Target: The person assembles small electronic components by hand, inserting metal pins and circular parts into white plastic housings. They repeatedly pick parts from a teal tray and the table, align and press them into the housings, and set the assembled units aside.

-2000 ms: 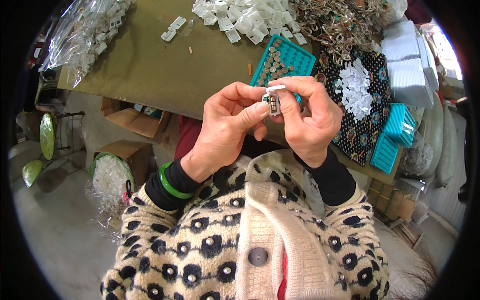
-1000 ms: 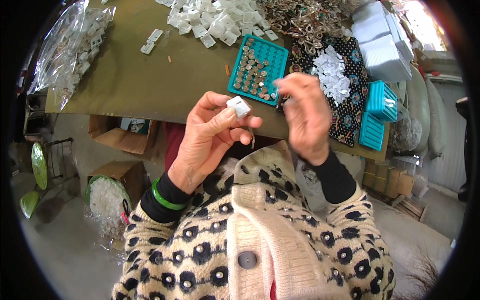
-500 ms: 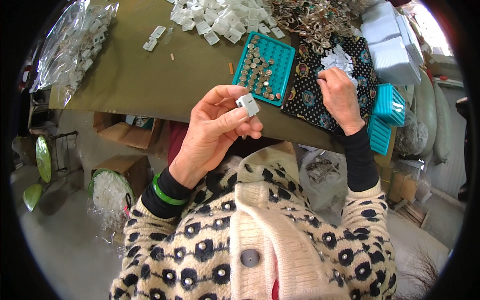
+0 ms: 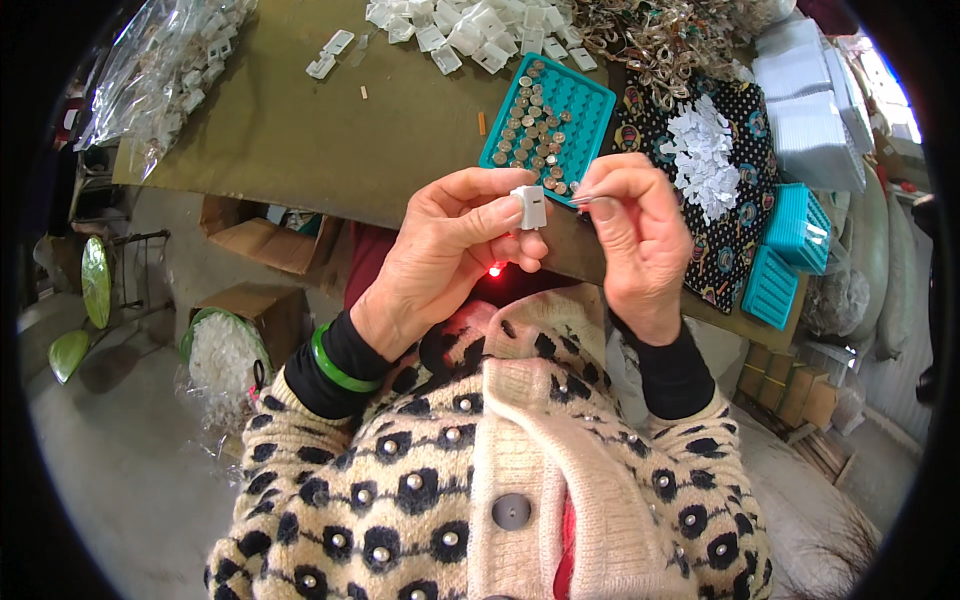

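In my left hand (image 4: 440, 235) a small white plastic case (image 4: 533, 207) with a narrow dark slot is gripped between thumb and fingers. A red light (image 4: 497, 268) glows just below those fingers. My right hand (image 4: 648, 245) is beside it, thumb and forefinger pinching a thin, pale sliver (image 4: 579, 204), apart from the case. Behind the hands lies a teal ridged tray (image 4: 585, 110) partly filled with round silvery button cells (image 4: 530, 120). Right of it, a heap of small white tabs (image 4: 705, 155) rests on a dark dotted cloth (image 4: 755, 130).
White cases (image 4: 480, 35) are piled at the table's far side, beside a tangle of wired parts (image 4: 660, 40). A clear plastic bag (image 4: 165, 75) lies far left. Stacked teal trays (image 4: 800, 225) and white sheets (image 4: 815, 120) stand at right. Below left is a box (image 4: 255, 310).
My right hand has come left from the white heap to beside the case, pinching a thin sliver. A red light now glows below my left hand. The view has shifted slightly.
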Demonstrator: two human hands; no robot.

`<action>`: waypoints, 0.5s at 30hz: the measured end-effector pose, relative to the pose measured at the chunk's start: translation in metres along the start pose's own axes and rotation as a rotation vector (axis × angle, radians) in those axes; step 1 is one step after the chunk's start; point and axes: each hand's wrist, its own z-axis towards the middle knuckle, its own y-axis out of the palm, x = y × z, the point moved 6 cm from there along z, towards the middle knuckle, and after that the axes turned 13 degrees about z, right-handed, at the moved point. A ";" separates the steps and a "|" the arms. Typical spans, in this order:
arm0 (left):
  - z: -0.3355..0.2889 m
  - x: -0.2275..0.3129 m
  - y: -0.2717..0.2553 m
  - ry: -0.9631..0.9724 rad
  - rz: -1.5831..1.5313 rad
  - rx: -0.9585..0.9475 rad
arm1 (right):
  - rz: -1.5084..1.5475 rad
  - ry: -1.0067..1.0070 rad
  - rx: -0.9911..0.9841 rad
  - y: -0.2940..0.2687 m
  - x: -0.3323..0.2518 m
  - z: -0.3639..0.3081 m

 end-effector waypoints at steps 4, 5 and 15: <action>-0.002 0.000 0.002 0.002 -0.032 0.039 | 0.077 0.008 0.014 0.016 0.008 -0.004; -0.001 -0.001 0.002 -0.007 -0.047 0.044 | 0.090 0.013 0.019 0.017 0.010 -0.005; -0.001 -0.005 0.005 0.022 -0.143 0.009 | 0.075 0.051 0.047 0.024 0.011 -0.006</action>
